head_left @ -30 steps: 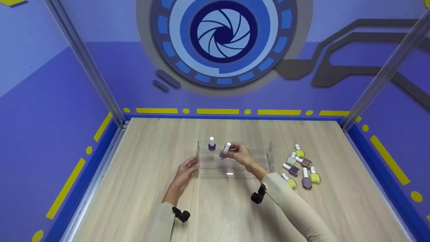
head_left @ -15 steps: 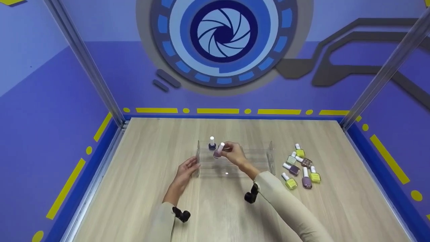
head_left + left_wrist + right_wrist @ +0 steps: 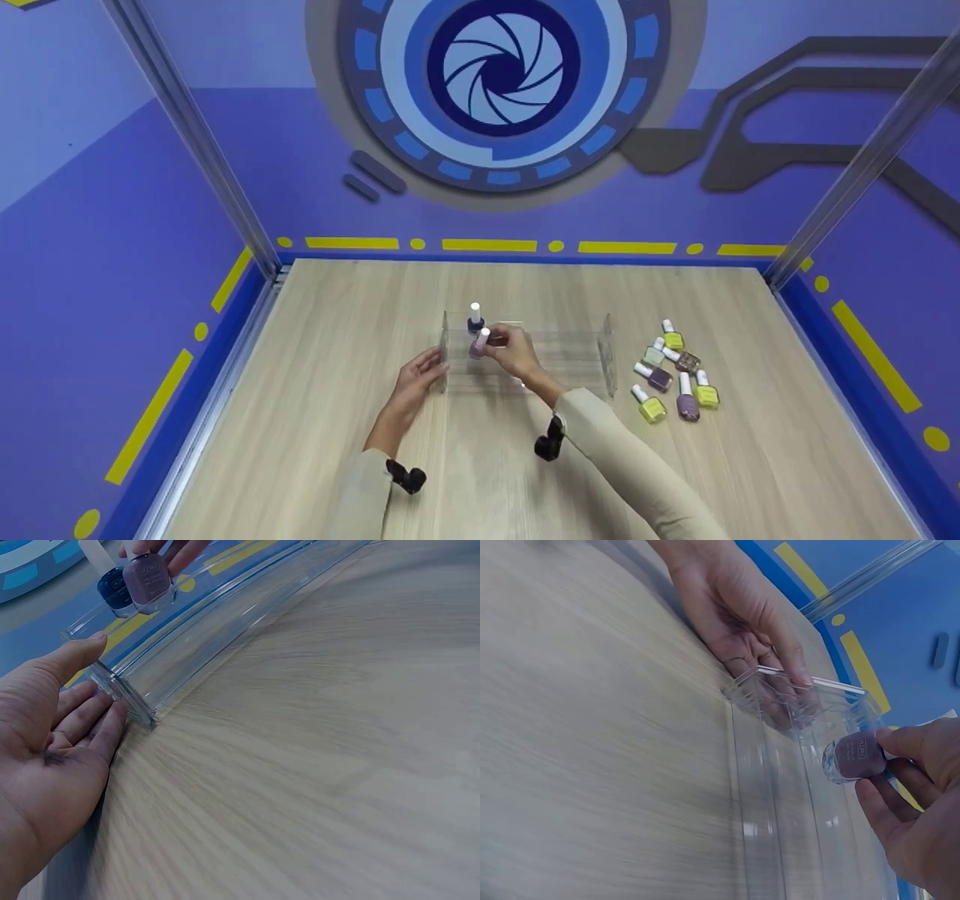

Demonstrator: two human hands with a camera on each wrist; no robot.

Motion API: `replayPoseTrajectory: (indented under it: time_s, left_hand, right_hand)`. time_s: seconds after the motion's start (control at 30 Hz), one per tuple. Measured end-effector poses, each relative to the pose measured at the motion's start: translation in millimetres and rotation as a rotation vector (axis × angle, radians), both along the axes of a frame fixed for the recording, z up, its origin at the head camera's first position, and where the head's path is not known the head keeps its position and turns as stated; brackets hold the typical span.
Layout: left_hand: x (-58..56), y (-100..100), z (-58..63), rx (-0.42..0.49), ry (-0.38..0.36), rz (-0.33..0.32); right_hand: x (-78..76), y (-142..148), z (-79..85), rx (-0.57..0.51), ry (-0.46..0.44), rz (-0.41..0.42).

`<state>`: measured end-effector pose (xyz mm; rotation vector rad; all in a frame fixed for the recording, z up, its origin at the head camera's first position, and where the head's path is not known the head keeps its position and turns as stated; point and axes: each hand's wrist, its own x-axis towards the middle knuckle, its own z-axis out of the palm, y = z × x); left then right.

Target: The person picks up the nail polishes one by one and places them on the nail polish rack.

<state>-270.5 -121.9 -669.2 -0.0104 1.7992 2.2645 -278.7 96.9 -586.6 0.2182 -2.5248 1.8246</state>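
A clear acrylic tiered rack (image 3: 555, 364) stands on the wooden table. My left hand (image 3: 409, 382) holds its left end, thumb at the panel's edge and fingers against the outer side in the left wrist view. My right hand (image 3: 514, 352) pinches a mauve nail polish bottle (image 3: 857, 756) with a white cap, tilted, over the rack's left part. Right behind it, a dark navy nail polish bottle (image 3: 475, 321) stands upright on the rack's back tier. In the left wrist view, the mauve bottle partly overlaps the navy bottle (image 3: 114, 591).
Several nail polish bottles lie on the table right of the rack: yellow (image 3: 652, 409), mauve (image 3: 688, 406), dark purple (image 3: 660, 379), pale green (image 3: 654, 355) and glittery brown (image 3: 688, 361). Blue printed panels (image 3: 487, 217) and metal posts (image 3: 862, 172) enclose the table.
My right hand has carried the mauve bottle left along the rack, then slightly lower, to in front of the navy bottle. My left hand has stayed at the rack's left end.
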Motion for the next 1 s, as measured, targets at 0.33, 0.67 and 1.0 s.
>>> replayPoseTrajectory:
  time_s: [0.33,0.67,1.0]
  left_hand:
    - [1.7,2.0,-0.5,-0.006,-0.026,-0.005]
    - [2.1,1.5,0.6,-0.025,-0.025,-0.016]
    - [0.6,-0.9,0.5,-0.025,-0.024,-0.010]
  right_hand:
    - [0.6,-2.8,-7.3,0.063,0.054,0.078]
    - [0.7,-5.1,-1.9,0.093,0.063,0.141]
    - [5.1,8.4,14.5,0.100,0.066,0.184]
